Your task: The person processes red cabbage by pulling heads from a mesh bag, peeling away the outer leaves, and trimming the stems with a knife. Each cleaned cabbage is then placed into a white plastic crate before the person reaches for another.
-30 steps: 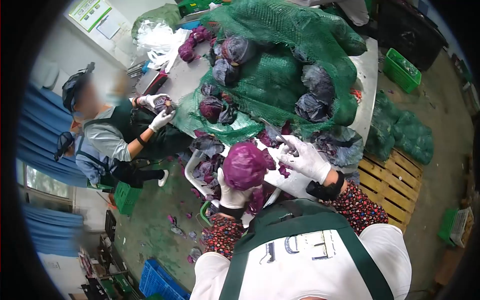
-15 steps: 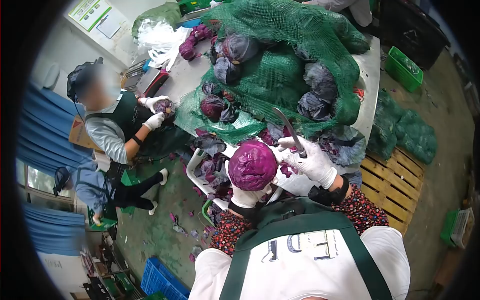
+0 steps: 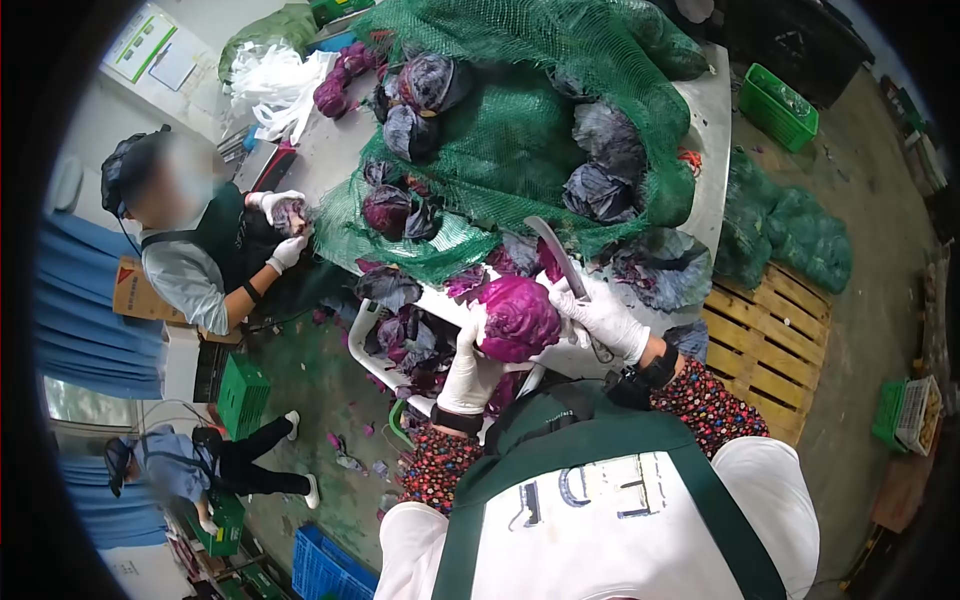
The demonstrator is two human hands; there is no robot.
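My left hand [image 3: 470, 375], in a white glove, grips a purple red cabbage [image 3: 517, 318] from below at the table's near edge. My right hand [image 3: 603, 318], also gloved, holds a long knife [image 3: 558, 259] with its blade pointing up and away, right beside the cabbage. Trimmed purple leaves [image 3: 405, 335] lie in a heap just left of my left hand.
Green net sacks [image 3: 520, 130] with several dark cabbages cover the steel table [image 3: 708, 150]. A co-worker [image 3: 205, 255] at the left holds a cabbage in gloved hands; another person [image 3: 190, 470] crouches lower left. A wooden pallet [image 3: 770, 345], green crates [image 3: 775, 105] and a blue crate [image 3: 325, 570] stand around.
My left hand has turned the cabbage and lifted it slightly toward the table. The knife has gone from lying low to blade-up beside the cabbage. The second person has moved toward the lower left.
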